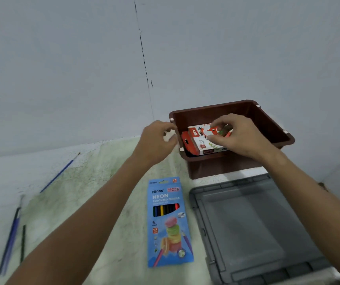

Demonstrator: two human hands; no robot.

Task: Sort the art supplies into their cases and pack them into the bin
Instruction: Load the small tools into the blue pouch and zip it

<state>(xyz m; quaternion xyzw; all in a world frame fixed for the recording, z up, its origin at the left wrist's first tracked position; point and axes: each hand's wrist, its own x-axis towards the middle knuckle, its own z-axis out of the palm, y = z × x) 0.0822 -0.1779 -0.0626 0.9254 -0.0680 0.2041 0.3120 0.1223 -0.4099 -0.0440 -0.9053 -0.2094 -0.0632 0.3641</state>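
1. Right hand [238,136] reaching into the brown bin [267,122], thumb and fingers curled round the oil pastel box [203,140], pinching its top edge
2. Left hand [156,140] just outside the bin's left rim, fingers loosely curled, holding nothing; whether touching the rim cannot be told
3. One oil pastel box, white and orange-red with printed lettering, tilted inside the bin, its orange flap at the left end
4. One blue pack of neon coloured pencils [169,222] flat on the table, near the bin, just left of the grey lid [253,229]
5. One grey lid, lying in front of the bin
6. Three loose brushes or pencils well to the left: a blue one [59,173] far back, a blue one [9,241] and a dark one [22,243] nearer
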